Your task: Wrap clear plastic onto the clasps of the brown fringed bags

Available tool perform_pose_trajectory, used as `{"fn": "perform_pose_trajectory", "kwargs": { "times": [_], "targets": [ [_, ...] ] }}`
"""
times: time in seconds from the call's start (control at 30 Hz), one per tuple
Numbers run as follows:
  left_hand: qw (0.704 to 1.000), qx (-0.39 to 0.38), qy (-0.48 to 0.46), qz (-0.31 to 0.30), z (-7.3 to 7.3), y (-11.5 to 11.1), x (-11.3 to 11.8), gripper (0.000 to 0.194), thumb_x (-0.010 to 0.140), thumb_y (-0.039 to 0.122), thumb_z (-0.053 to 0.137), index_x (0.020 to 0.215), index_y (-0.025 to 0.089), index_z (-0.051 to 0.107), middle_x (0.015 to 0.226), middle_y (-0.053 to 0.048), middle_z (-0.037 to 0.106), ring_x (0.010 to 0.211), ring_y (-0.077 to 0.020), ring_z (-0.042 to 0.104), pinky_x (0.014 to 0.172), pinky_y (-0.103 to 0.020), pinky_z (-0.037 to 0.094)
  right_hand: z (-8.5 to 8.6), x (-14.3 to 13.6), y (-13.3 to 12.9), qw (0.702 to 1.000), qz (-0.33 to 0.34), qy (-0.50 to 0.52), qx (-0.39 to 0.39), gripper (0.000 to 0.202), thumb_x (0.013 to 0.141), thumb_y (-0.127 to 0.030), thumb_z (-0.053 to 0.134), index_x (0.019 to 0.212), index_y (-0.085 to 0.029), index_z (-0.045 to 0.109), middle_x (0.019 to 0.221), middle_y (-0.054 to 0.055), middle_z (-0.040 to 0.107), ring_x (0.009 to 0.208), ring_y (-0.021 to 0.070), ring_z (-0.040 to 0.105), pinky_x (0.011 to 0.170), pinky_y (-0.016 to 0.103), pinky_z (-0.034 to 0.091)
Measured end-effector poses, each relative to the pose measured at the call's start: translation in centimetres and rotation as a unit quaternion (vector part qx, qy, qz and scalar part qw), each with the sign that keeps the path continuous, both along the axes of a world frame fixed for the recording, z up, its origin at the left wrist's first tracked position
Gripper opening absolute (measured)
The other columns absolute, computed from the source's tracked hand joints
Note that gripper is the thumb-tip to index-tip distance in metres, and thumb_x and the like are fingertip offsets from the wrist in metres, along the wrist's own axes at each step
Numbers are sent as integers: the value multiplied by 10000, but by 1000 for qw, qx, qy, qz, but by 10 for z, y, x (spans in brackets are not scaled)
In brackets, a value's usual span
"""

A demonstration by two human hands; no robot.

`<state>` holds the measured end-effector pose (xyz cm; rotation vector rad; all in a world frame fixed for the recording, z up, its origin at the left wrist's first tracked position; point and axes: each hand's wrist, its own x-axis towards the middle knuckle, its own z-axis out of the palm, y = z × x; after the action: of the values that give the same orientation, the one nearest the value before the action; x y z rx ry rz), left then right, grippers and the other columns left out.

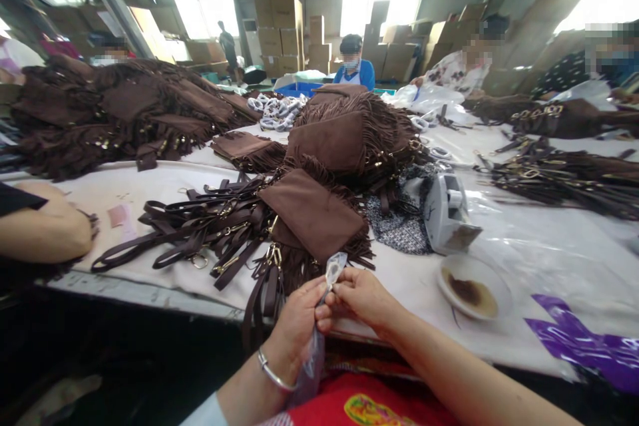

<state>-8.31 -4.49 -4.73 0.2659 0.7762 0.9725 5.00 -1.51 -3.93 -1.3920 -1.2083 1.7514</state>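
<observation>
My left hand (295, 321) is closed around a clear plastic bag (335, 267) at the front edge of the table. My right hand (363, 298) pinches the same bag from the other side, with the fingertips of both hands close together. The gathered top of the bag sticks up between them, and its lower part hangs by my left wrist. Whether anything is inside it, I cannot make out. Just beyond my hands lies a brown fringed pouch (314, 213) on a heap of dark brown wrist straps (219, 229) with gold clasps.
Behind the pouch rises a pile of fringed pouches (329, 143), with a larger heap (114, 106) at left. A white tape dispenser (444, 206), a dish with brown residue (469, 289) and purple plastic (584, 336) are at right. Another person's arm (44, 226) rests at left.
</observation>
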Motion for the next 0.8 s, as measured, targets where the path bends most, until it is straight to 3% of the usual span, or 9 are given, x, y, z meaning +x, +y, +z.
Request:
{"fn": "perform_pose_trajectory", "kwargs": {
  "times": [0.1, 0.3, 0.4, 0.5, 0.6, 0.67, 0.73, 0.8],
  "targets": [
    [1000, -14, -13, -4, -1, 1, -1, 243, 806, 194, 644, 1027, 136, 562, 653, 68, 419, 404, 24, 237, 376, -91, 196, -1, -2, 1, 996, 16, -52, 74, 161, 677, -123, 513, 780, -158, 632, 621, -28, 611, 563, 105, 522, 525, 204, 376],
    [999, -28, 34, -3, 2, 0, 0, 299, 793, 268, 659, 1055, 177, 547, 613, 88, 406, 384, 10, 244, 375, -102, 219, -22, -7, 10, 981, 22, -121, 151, 183, 685, -145, 523, 819, -165, 647, 690, -4, 653, 643, 140, 565, 593, 225, 419],
    [993, 6, 116, -2, 10, -3, 4, 423, 793, 368, 645, 1163, 194, 537, 595, 84, 444, 378, -15, 272, 371, -135, 262, -24, -7, 12, 974, 0, -173, 143, 173, 672, -209, 589, 821, -159, 661, 691, 15, 669, 648, 165, 580, 573, 242, 417],
    [973, 66, 221, 13, 13, -4, 10, 473, 832, 422, 570, 1233, 174, 536, 583, 74, 466, 372, -44, 318, 369, -174, 303, -19, -4, 7, 988, -11, -134, 72, 181, 738, -319, 576, 798, -160, 640, 580, 5, 625, 510, 136, 529, 482, 233, 375],
    [916, 165, 364, 26, 7, -6, 13, 414, 895, 375, 466, 1233, 161, 576, 685, -1, 598, 514, -113, 529, 504, -240, 465, -15, 1, -3, 999, -18, -15, -25, 351, 796, -505, 532, 752, -162, 595, 550, -2, 585, 420, 98, 445, 408, 215, 309],
    [854, 262, 448, 30, 2, -8, 13, 420, 911, 306, 440, 1283, 151, 560, 1019, -106, 680, 892, -191, 643, 819, -321, 519, -14, 5, -9, 998, -29, 43, -46, 390, 749, -540, 611, 737, -150, 599, 564, -9, 571, 436, 84, 439, 420, 206, 310],
    [800, 344, 492, 9, 1, -11, 10, 485, 911, 254, 431, 1377, 127, 474, 1328, -157, 562, 1211, -232, 529, 1053, -372, 390, -14, 7, -14, 996, -47, 66, -50, 375, 674, -494, 720, 734, -137, 624, 562, -22, 557, 458, 75, 439, 449, 202, 321],
    [776, 379, 503, -33, 4, -14, 5, 552, 904, 244, 444, 1439, 119, 388, 1402, -164, 500, 1276, -243, 482, 1096, -382, 344, -15, 9, -16, 992, -68, 81, -63, 373, 622, -459, 775, 752, -133, 648, 584, -18, 578, 481, 78, 453, 469, 204, 327]
  ]
}}
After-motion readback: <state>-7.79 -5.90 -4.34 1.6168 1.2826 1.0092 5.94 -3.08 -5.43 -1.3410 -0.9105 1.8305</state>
